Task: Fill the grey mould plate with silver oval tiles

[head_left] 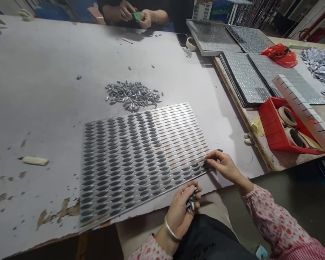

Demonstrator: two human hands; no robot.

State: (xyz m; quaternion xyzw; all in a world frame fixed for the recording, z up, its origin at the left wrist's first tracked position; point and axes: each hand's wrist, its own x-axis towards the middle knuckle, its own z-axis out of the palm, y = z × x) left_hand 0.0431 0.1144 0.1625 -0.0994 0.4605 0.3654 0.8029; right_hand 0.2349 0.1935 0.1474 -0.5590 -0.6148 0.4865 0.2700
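Observation:
A flat slotted sheet (182, 135) lies on the table before me, its left part and near edge filled with dark grey oval pieces (113, 159). At the sheet's near right corner, my right hand (222, 165) pinches one grey oval piece (206, 161) between thumb and fingertips. Just below the near edge, my left hand (180, 207) is cupped around several grey oval pieces (191, 201). Beyond the sheet lies a heap of similar loose pieces (132, 94). One more piece (219, 150) rests beside the right hand.
Across the table, another person's hands (137, 14) hold a small green item. At right, a lower side table carries stacked panels (246, 77), a red bin (273, 126) with tape rolls, and a red plastic bag (280, 55). A pale, dark-tipped tool (35, 160) lies at left.

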